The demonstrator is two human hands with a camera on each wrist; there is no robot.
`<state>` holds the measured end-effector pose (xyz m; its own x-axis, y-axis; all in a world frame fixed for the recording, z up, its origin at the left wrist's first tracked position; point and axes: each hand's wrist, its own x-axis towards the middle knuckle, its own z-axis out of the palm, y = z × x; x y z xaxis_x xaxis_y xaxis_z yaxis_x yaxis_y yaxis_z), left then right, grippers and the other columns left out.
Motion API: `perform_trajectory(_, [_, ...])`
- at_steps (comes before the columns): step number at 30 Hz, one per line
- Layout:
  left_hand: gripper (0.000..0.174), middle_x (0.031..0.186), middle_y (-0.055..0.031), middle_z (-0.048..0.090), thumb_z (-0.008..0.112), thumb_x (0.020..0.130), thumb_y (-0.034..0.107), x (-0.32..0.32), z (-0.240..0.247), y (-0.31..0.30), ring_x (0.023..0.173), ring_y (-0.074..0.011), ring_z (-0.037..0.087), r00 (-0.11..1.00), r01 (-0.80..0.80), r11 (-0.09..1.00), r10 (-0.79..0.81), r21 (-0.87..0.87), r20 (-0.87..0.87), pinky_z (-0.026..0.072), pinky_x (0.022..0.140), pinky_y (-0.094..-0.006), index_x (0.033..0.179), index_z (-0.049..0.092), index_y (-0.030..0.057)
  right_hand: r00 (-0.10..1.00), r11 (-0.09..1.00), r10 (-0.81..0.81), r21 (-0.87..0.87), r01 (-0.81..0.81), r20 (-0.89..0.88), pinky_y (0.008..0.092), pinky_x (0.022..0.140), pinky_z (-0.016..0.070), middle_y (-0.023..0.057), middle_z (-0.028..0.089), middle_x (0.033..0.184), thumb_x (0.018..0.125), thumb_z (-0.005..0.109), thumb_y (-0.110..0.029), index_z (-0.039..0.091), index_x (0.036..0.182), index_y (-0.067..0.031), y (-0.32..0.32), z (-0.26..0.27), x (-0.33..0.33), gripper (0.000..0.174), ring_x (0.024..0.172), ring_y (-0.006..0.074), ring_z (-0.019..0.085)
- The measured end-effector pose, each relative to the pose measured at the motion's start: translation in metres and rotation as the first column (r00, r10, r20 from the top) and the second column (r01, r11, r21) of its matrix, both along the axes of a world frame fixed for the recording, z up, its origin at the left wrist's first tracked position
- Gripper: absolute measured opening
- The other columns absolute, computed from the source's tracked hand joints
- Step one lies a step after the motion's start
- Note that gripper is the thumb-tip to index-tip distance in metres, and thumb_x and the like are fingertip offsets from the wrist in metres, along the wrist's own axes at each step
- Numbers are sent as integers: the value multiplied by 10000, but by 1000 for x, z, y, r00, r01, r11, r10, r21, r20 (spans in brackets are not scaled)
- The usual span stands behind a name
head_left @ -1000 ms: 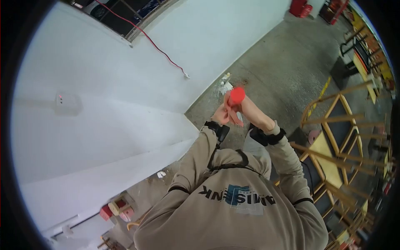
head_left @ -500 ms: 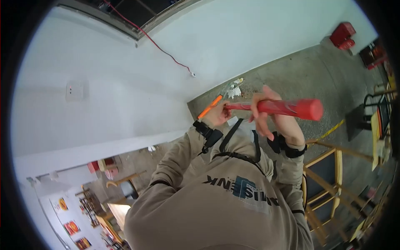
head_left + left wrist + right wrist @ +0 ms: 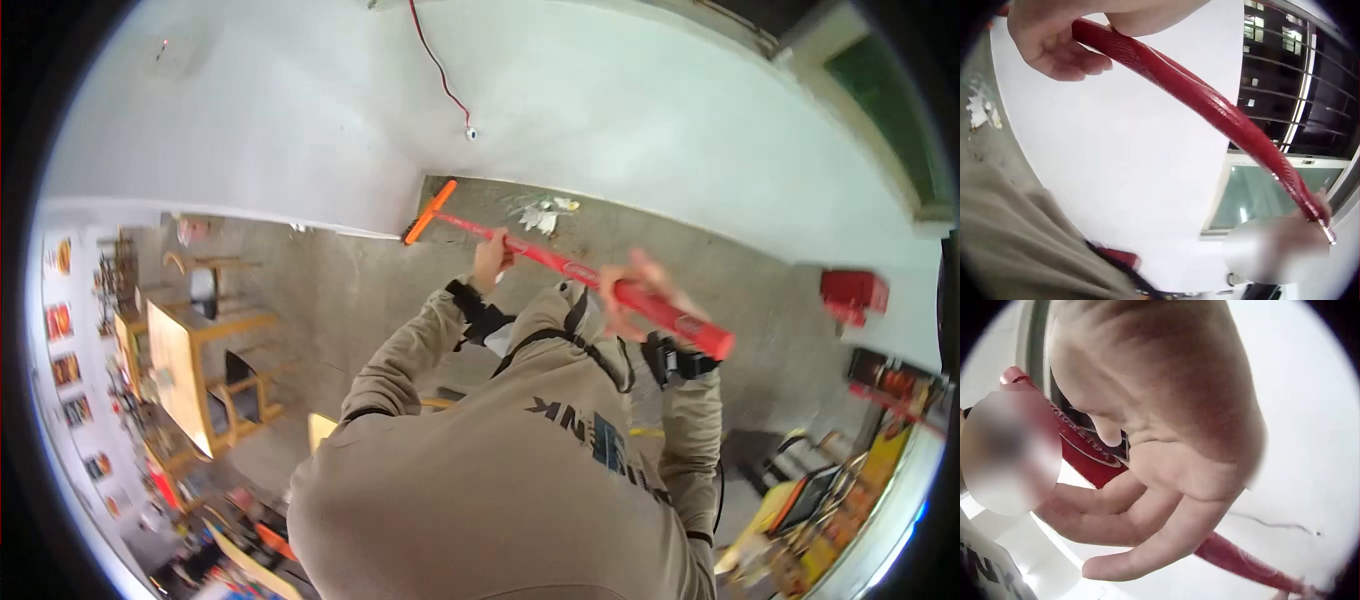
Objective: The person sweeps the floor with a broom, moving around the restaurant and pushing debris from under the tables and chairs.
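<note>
Broom handle (image 3: 560,264) in both hands (image 3: 489,262) (image 3: 628,296)

The left hand (image 3: 1054,37) grips a red pole (image 3: 1210,106) — it runs down-right across a white wall (image 3: 1116,156), past a barred window (image 3: 1297,75), to the right hand (image 3: 1322,209). White scraps (image 3: 979,112) lie on the floor (image 3: 985,150) at the wall's foot — a beige sleeve (image 3: 1010,237) below.

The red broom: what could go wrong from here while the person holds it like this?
1. The right hand seems only loosely curled round the red broom, so the handle may slip.
2. The orange head is close to the white wall. A hard push could knock or mark it.
</note>
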<state>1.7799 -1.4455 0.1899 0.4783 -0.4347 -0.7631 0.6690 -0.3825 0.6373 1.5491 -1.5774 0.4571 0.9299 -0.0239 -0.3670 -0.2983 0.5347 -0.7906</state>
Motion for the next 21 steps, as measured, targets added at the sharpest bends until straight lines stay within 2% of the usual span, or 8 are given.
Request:
perform_trajectory(3, [314,675,-68,615,524,873,343,-9,-61,-3,578,-172,600,996,-89,996,89,-11,-32,500,538,-295,754,594,62,953,947,302,-123,-297,25,264,662,473,-12,504,723,960,387,-459,551,1115,-73,-35,-30,8,447,618,81,488])
perform_trajectory(4, [271,688,-31,590,572,843,325,-12,-68,-1,651,-160,581,993,-58,997,62,43,-99,499,623,-318,741,576,75,942,937,335,-115,-330,33,264,662,473,-12,504,723,960,387,-459,551,1115,-73,-33,-35,9,447,618,81,488])
perform_trajectory(6, [258,687,-29,592,569,847,317,-16,-97,-10,652,-164,586,980,-108,988,125,114,-154,505,617,-325,744,577,81,938,956,293,63,-286,-185,241,638,454,-40,465,738,978,393,-366,503,1235,-104,-41,-61,7,383,640,66,471])
perform_trajectory(8, [247,691,-22,596,565,852,326,-33,-151,-13,672,-174,601,968,-34,992,63,125,-243,532,638,-335,764,586,97,943,952,282,175,-252,-177,235,624,450,-42,445,718,975,401,-358,502,1231,-106,-56,-84,-4,373,628,62,467])
perform_trajectory(13, [248,725,-71,622,544,841,291,-105,-151,-89,632,-205,623,956,-243,955,265,172,-124,564,605,-376,793,591,52,933,889,284,424,-171,-219,223,559,393,-44,379,690,969,423,-320,522,1161,-104,-121,-106,-65,306,622,43,422])
perform_trajectory(17, [294,731,-108,634,549,834,292,-181,-160,-170,641,-237,643,940,-328,942,333,77,-71,565,581,-383,804,610,5,953,918,262,343,-199,-149,213,525,364,-41,393,745,968,426,-307,480,1214,-108,-186,-85,-127,322,591,41,409])
perform_trajectory(19, [333,719,-137,638,542,836,304,-216,-144,-203,613,-251,648,942,-335,942,333,36,41,560,545,-380,791,611,-19,938,918,243,371,-140,-247,194,516,362,-36,417,786,958,461,-273,394,1334,-110,-218,-79,-155,415,577,40,406])
perform_trajectory(21, [373,706,-166,642,535,838,316,-244,-122,-229,586,-265,653,926,-354,935,350,2,142,554,509,-377,778,612,-44,825,954,297,180,-239,-482,167,522,359,-31,429,794,941,499,-222,292,1414,-113,-245,-49,-172,528,581,32,403])
